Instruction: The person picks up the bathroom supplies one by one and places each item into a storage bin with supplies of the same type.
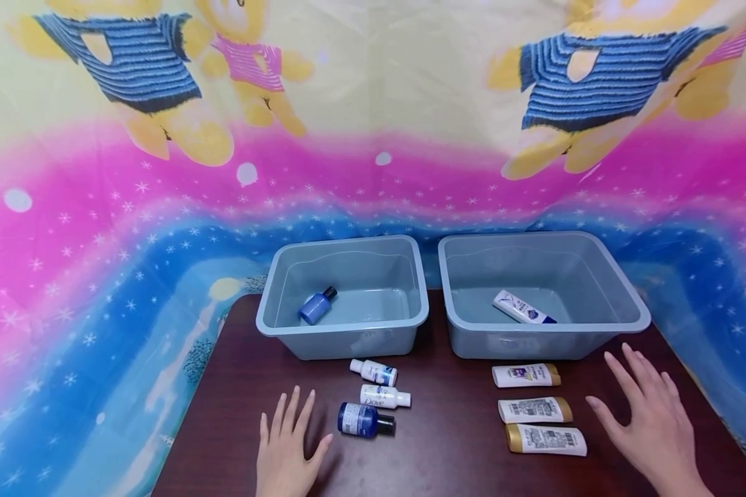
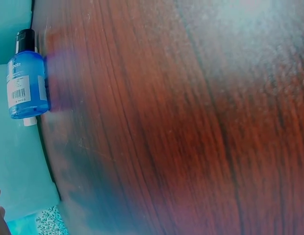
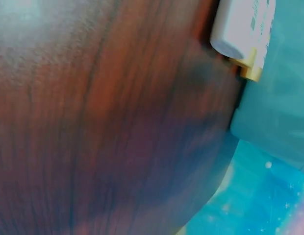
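Observation:
My left hand (image 1: 288, 445), fingers spread and holding nothing, is left of a dark blue bottle with a black cap (image 1: 358, 420). Beyond that bottle lie two small white bottles, one with a Dove label (image 1: 379, 396) and one with a blue patch (image 1: 376, 372). On the other side my right hand (image 1: 653, 417) is spread too, to the right of three white bottles with gold caps: a near one (image 1: 550, 440), a middle one (image 1: 531, 410) and a far one (image 1: 522, 375). The left wrist view shows the blue bottle (image 2: 27, 83) side-on.
Behind the bottles stand two grey bins. The left bin (image 1: 348, 342) holds a blue bottle with a black cap (image 1: 316, 308); the right bin (image 1: 534, 343) holds a white tube with a blue cap (image 1: 519, 307). A printed cloth (image 1: 373, 186) hangs behind the brown table (image 1: 224, 414).

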`<state>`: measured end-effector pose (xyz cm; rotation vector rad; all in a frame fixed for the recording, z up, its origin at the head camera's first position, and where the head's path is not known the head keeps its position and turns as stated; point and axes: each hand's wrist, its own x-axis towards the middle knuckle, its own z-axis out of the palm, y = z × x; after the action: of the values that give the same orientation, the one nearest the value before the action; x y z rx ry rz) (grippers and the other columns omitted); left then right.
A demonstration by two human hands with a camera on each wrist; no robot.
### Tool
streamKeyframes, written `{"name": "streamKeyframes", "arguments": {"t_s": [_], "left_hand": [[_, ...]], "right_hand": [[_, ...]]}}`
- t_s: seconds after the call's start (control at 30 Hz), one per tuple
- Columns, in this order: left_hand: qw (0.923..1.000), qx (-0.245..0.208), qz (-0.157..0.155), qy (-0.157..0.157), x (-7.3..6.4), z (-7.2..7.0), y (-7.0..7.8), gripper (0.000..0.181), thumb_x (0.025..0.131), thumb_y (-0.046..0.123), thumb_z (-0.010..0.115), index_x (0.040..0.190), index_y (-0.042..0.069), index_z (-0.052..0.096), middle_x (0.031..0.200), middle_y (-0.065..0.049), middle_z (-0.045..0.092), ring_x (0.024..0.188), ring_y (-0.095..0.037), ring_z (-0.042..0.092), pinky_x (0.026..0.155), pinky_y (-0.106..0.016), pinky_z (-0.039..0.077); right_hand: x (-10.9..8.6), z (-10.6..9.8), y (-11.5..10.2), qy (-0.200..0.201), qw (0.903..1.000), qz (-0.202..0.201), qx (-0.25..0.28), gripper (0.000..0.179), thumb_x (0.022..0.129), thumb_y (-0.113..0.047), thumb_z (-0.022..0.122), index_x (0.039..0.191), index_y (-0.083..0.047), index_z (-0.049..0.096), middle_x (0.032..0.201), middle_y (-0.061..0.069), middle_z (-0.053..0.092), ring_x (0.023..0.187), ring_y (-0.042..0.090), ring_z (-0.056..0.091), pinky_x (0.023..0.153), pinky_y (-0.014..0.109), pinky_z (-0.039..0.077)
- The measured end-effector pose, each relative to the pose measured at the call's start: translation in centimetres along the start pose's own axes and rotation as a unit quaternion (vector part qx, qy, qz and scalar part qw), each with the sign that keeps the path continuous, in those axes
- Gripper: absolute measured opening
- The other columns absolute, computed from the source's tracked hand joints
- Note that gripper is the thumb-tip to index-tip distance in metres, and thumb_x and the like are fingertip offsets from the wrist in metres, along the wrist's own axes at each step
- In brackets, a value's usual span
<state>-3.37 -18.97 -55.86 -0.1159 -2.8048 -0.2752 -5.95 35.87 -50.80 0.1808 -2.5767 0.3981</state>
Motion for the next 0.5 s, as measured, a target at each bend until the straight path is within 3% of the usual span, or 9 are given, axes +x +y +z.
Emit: {"name": "streamKeyframes", "arguments": {"t_s": [0.5], "left_hand": [[0.9998,0.012,-0.003,-0.014,-0.6,0.2,0.0,0.076,0.077,0.06,0.061,0.143,0.03,0.036,0.147,-0.001,0.032,0.135,-0.027,0.024,0.101,-0.059,0.021]], "right_hand": [[1.9,-1.4,1.0,0.03,0.9983,0.019,0.046,0.074,0.08,-0.035,0.07,0.144,-0.02,0.035,0.152,0.004,0.023,0.138,0.028,0.019,0.113,0.042,0.007]]}}
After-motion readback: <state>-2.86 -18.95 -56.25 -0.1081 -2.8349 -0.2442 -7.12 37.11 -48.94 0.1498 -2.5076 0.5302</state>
